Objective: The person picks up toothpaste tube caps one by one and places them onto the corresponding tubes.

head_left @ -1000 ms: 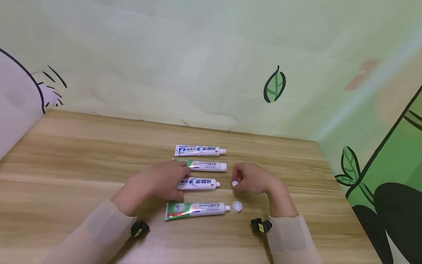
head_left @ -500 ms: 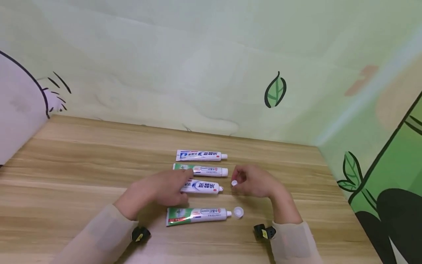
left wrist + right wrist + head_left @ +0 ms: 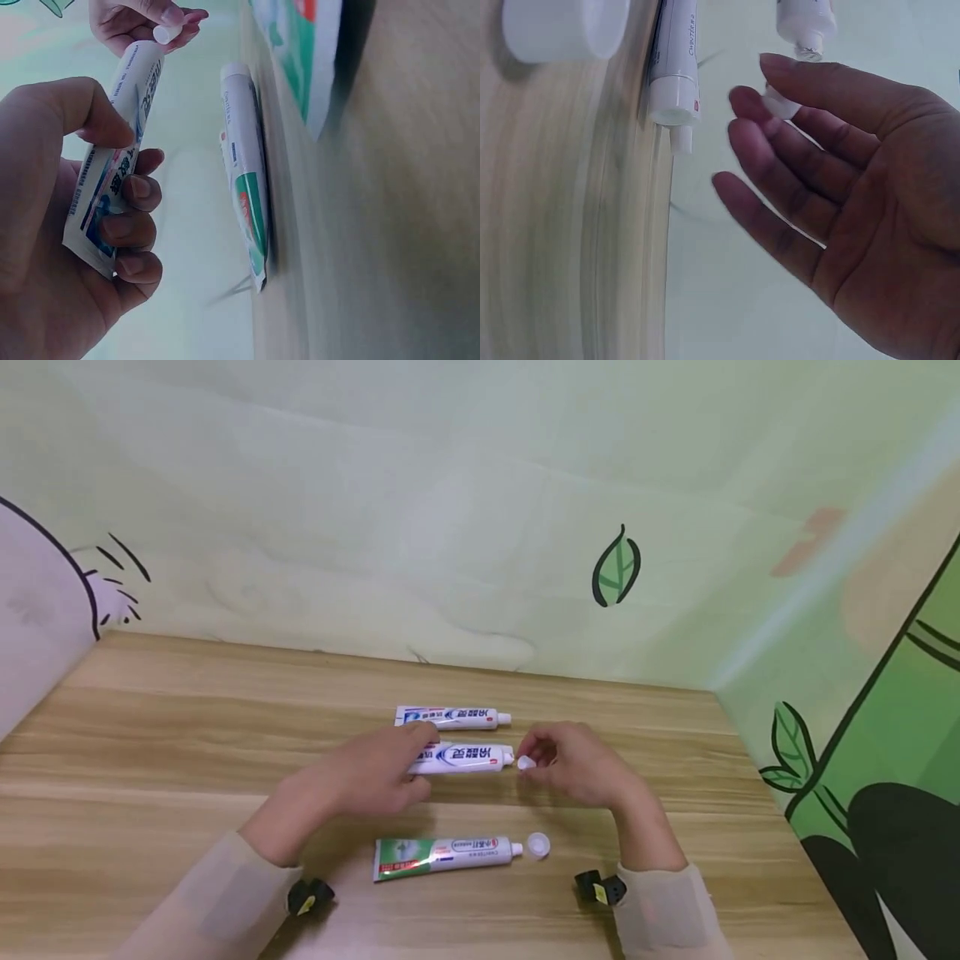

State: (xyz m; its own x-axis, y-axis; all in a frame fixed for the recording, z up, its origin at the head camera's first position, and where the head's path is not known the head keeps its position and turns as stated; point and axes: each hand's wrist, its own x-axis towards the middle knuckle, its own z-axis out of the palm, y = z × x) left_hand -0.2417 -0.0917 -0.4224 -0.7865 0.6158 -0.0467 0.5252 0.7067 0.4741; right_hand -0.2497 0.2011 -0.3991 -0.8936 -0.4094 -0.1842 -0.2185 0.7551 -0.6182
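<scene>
my left hand [image 3: 375, 772] grips tube [image 3: 467, 757], lifted, far of green tube [image 3: 450, 855] | my right hand [image 3: 583, 768] pinches cap [image 3: 526, 762] just right of nozzle [image 3: 810, 43] | tube likely light, soft, slick: I'd hold mid-body, no squeezing; cap probably stiff, take by sides

Head view looks forward and down; close, sideways wrist views share the held tube [image 3: 135, 79]

We hold 2 sleeved forearms [image 3: 213, 897] out ahead, our left hand [image 3: 375, 772] gripping with curled fingers [image 3: 129, 229], our right hand [image 3: 581, 766] pinching.
</scene>
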